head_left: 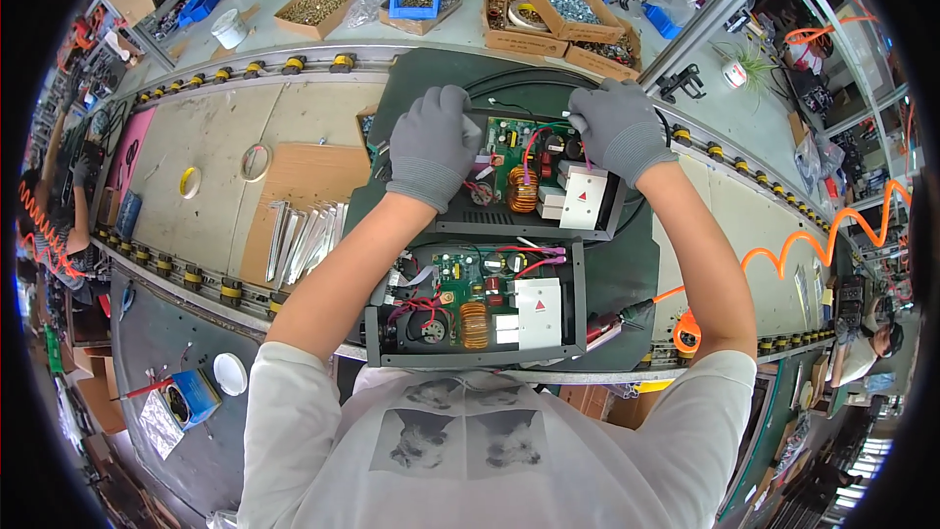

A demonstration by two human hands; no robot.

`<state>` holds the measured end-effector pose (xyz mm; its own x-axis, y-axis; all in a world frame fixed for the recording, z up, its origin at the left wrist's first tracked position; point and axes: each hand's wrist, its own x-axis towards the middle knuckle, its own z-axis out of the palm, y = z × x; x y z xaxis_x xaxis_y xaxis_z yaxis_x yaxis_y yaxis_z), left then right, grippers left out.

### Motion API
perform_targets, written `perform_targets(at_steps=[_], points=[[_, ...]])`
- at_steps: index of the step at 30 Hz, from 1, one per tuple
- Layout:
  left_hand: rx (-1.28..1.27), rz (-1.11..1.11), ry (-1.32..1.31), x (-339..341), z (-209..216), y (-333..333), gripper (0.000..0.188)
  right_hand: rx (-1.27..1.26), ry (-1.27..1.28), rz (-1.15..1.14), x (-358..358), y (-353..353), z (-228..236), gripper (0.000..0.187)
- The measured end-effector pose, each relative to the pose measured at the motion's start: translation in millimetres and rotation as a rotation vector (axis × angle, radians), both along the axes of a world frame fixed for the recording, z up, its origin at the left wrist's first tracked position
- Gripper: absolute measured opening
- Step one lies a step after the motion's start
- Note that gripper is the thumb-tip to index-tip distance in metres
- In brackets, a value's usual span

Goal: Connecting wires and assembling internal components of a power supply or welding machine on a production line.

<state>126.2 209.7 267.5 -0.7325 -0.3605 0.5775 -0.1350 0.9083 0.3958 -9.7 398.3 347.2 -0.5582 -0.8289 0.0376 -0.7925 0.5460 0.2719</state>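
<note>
Two open metal cases with circuit boards lie one behind the other on a dark green board (627,264). The far case (529,227) holds a copper coil (523,190), wires and a white cover plate (584,198). At its left end is my left hand (431,145), grey-gloved with fingers curled closed; what they grip is hidden. My right hand (621,129), gloved too, is closed over the far right corner, by a black cable (529,76). A small white piece shows at its fingertips, too small to name. The near case (480,357) has similar parts and is untouched.
A power screwdriver (605,329) with an orange coiled hose (783,260) lies right of the near case. Metal strips (305,240) rest on cardboard at left. Roller rails (225,73) border the bench; boxes of screws (313,12) stand behind. Co-workers are at the sides.
</note>
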Motion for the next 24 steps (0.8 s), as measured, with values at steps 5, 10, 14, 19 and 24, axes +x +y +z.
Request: perform_targets(at_steps=[5, 10, 14, 19, 24], points=[[0.014, -0.003, -0.008, 0, 2, 2, 0.018, 0.27, 0.064, -0.038, -12, -13, 0, 0.021], [0.011, -0.002, -0.011, 0, 0, 4, 0.021, 0.335, -0.066, -0.091, -15, -15, 9, 0.017], [0.029, -0.004, -0.01, 2, 0, 3, 0.023, 0.304, -0.158, -0.115, -21, -17, 6, 0.02], [0.014, -0.013, 0.012, 3, -3, 4, 0.021, 0.283, -0.171, -0.095, -30, -19, 1, 0.021], [0.039, -0.027, -0.011, 3, -4, 3, 0.026, 0.367, -0.349, -0.105, -44, -26, 5, 0.027]])
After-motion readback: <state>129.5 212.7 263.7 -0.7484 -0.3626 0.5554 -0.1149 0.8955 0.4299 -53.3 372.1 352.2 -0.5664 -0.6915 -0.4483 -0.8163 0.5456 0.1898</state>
